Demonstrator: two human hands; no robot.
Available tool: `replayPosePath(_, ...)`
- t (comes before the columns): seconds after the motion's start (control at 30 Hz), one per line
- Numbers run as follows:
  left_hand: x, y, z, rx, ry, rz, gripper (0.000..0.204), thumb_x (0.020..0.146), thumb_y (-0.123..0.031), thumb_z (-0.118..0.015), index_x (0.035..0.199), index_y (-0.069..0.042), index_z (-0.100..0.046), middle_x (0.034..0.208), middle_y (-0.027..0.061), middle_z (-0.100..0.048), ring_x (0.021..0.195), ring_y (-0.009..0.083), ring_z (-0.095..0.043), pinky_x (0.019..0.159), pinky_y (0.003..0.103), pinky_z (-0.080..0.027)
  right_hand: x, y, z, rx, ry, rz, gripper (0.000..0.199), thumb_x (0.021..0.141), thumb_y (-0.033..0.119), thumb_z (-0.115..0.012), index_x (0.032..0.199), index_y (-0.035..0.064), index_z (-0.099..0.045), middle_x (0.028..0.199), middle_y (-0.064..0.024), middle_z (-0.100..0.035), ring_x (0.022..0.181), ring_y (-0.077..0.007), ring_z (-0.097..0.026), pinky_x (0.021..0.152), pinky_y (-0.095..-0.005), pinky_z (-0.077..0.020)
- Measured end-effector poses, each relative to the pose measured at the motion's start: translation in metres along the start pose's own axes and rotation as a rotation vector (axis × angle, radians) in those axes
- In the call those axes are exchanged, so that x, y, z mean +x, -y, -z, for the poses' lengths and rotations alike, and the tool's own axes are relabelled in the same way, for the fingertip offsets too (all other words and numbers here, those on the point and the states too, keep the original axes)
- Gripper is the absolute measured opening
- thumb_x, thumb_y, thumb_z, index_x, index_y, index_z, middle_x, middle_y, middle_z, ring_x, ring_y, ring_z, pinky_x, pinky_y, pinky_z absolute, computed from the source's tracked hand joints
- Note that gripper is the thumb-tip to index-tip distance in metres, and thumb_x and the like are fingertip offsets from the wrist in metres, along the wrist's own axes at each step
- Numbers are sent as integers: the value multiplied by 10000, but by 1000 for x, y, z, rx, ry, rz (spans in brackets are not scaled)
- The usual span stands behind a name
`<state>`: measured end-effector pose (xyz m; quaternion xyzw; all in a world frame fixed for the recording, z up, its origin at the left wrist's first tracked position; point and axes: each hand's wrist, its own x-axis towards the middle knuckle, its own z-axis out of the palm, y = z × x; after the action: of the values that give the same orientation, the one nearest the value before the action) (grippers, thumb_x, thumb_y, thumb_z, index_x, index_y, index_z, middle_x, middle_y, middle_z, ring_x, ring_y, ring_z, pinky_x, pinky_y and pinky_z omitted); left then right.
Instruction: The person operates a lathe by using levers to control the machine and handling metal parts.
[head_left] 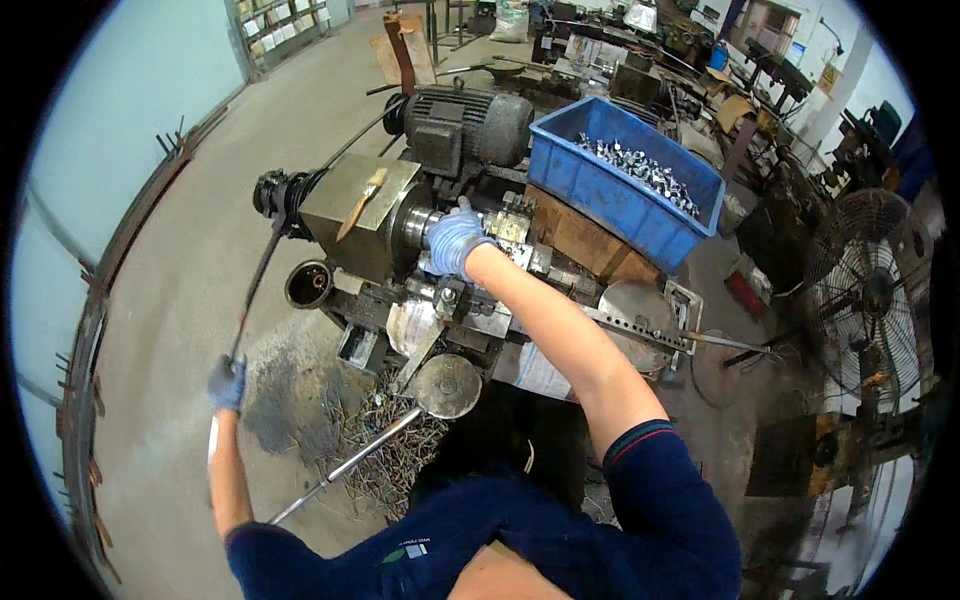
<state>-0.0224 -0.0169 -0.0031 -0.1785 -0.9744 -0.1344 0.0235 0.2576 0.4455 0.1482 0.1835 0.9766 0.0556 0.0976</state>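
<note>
At the left, my left hand [227, 382], in a blue-grey work glove, is closed round the lower end of a long dark lever [257, 283]. That lever runs up to the pulley end of a small lathe's headstock [360, 225]. Reaching ahead, my right hand [458, 240], in a striped blue-and-white glove, is at the lathe's spindle nose [419, 227]. Its fingers are bent, and what they hold is hidden by the hand. A wooden-handled brush [362, 204] lies on top of the headstock.
Beyond the lathe stands an electric motor [468, 125]. A blue crate [625, 190] of small shiny metal parts rests to the right. Thin metal scraps [385, 440] cover the floor below, near a round plate [447, 386] and a slanting metal bar [375, 442]. A fan [872, 285] stands far right.
</note>
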Motion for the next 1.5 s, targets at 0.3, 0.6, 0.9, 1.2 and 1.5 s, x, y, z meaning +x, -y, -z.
replayPosePath(0.3, -41, -43, 10, -6, 34, -148, 365, 768, -405, -621, 857, -51, -617, 844, 190, -638, 825, 370, -607, 715, 435, -466, 3, 5, -1, 29, -32, 11, 509, 732, 464, -596, 1071, 88, -652, 1100, -128, -628, 1073, -306, -561, 1072, -496, -215)
replayPosePath(0.6, 12, -43, -16, -551, 325, -41, 237, 787, -233, -658, 811, -18, -561, 611, 104, -565, 478, 206, -572, 435, 330, -458, -109, -98, 41, 45, -396, -61, 591, 827, 563, -435, 766, 40, -703, 786, -201, -629, 879, -329, -584, 973, -434, -326)
replayPosePath(0.9, 30, -36, -20, -666, 346, -163, 249, 820, -219, -657, 918, -3, -583, 575, 41, -522, 444, 129, -513, 401, 281, -428, -213, -198, 3, 103, -967, -478, 450, 722, 403, -689, 1063, 111, -655, 1257, -203, -493, 1145, -377, -465, 980, -420, -386)
replayPosePath(1.2, 37, -20, -19, -657, 361, 38, 331, 823, -327, -668, 880, -19, -561, 615, 105, -541, 491, 186, -520, 473, 317, -481, -553, -182, -194, 518, -555, -1494, 420, 773, 418, -655, 935, 32, -689, 893, -150, -679, 835, -245, -663, 744, -320, -489)
replayPosePath(1.5, 32, -65, 5, -599, 482, 111, 388, 858, -274, -632, 1017, 76, -582, 832, 223, -624, 675, 313, -612, 657, 411, -577, -777, -54, -353, 702, -10, -2330, 671, 656, 527, -691, 1065, -1, -628, 1143, -222, -585, 1093, -337, -555, 924, -379, -440)
